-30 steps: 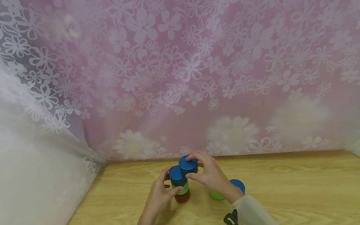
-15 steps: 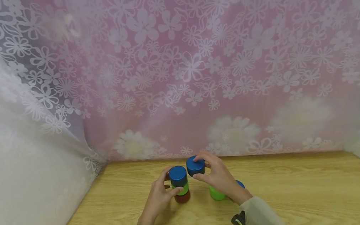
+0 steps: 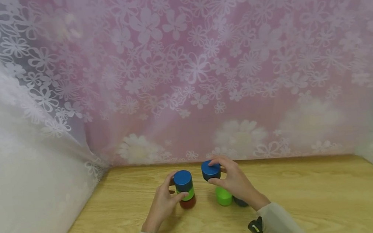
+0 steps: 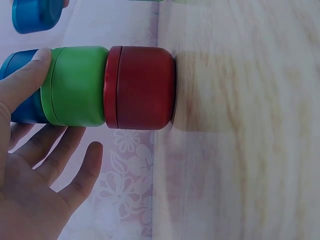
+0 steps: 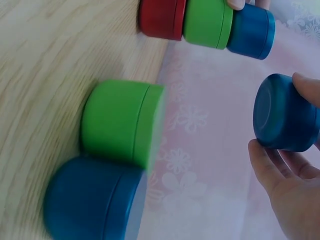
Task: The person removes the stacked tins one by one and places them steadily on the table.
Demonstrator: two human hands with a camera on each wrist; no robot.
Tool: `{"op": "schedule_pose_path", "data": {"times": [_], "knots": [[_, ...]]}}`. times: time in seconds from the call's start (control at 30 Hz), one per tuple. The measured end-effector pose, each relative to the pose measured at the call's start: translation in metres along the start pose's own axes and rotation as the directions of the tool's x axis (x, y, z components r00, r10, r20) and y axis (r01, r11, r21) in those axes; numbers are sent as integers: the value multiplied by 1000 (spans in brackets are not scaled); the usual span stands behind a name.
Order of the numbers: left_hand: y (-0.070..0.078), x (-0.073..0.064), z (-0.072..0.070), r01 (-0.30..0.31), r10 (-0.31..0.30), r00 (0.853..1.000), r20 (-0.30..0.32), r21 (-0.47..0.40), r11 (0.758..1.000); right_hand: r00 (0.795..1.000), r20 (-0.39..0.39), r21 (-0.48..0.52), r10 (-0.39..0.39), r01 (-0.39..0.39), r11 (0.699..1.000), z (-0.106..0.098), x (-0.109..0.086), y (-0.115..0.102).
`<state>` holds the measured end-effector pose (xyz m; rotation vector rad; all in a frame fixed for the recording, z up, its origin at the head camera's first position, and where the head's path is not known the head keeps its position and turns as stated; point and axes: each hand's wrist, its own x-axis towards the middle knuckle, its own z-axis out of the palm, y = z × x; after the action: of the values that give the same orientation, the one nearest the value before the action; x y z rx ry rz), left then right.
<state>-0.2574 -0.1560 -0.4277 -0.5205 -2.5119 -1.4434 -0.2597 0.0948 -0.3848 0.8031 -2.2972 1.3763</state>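
Note:
A stack of three small round lidded tins stands upright on the table: a red tin (image 4: 145, 87) at the bottom, a green tin (image 4: 79, 86) in the middle, a blue tin (image 3: 183, 179) on top. My left hand (image 3: 162, 203) grips the stack at its upper part, thumb where green meets blue. To the right, my right hand (image 3: 239, 184) holds another blue tin (image 5: 285, 112) in the air between thumb and fingers, apart from the stack. Below that hand, a second green tin (image 5: 117, 120) and a third blue tin (image 5: 85, 200) sit side by side on the table.
The wood-grain table (image 3: 313, 190) reaches back to a pink flowered curtain (image 3: 183, 76). White cloth (image 3: 28, 174) hangs on the left side. In the head view, the right wrist partly covers the blue tin on the table.
My right hand has moved right, away from the stack, carrying its blue tin. The left hand stays on the stack. More of the green tin on the table now shows.

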Motion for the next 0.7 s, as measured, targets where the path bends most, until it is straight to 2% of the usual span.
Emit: {"op": "schedule_pose_path", "data": {"times": [0.43, 0.7], "knots": [[0, -5, 1, -14, 14, 1000, 16, -15, 1000, 998, -13, -15, 65, -65, 998, -16, -13, 12], [2, -2, 0, -27, 27, 1000, 5, -9, 1000, 998, -20, -41, 59, -60, 997, -25, -14, 16]]}}
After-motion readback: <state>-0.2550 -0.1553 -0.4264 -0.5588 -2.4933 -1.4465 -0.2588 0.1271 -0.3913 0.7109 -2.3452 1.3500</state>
